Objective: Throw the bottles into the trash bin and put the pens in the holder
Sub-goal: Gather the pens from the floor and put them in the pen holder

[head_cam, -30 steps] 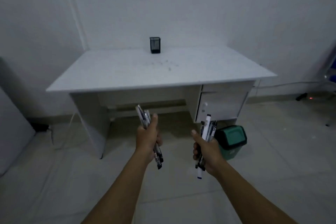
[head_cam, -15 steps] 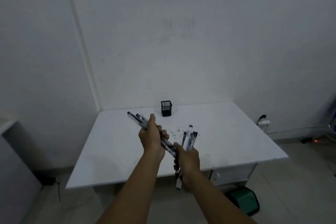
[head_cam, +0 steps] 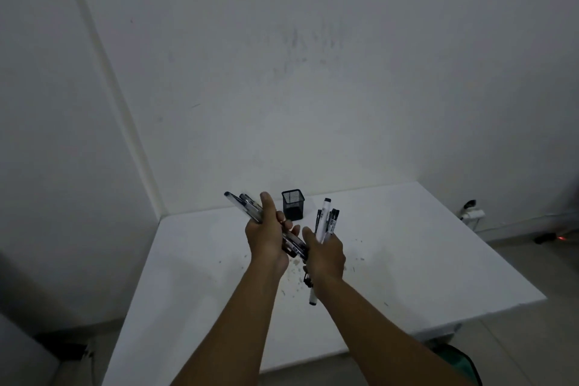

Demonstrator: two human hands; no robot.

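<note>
My left hand (head_cam: 267,236) grips a bundle of dark pens (head_cam: 242,203) that slant up to the left. My right hand (head_cam: 326,255) grips a second bundle of pens (head_cam: 327,219), among them a white marker, standing nearly upright. Both hands are held close together above the white desk (head_cam: 407,263). The black mesh pen holder (head_cam: 292,205) stands at the back of the desk near the wall, just beyond and between my hands. It looks empty. A green trash bin (head_cam: 459,362) peeks out at the lower right, below the desk's front edge. No bottles are in view.
Small dark specks dot the desk top around my hands. A white plug and cable (head_cam: 471,213) sit on the wall at the right. A small red light (head_cam: 560,238) glows on the floor at far right. The room corner runs up at the left.
The view has come closer to the desk and tilted up. Both hands have moved forward over the desk toward the holder, still gripping their pens.
</note>
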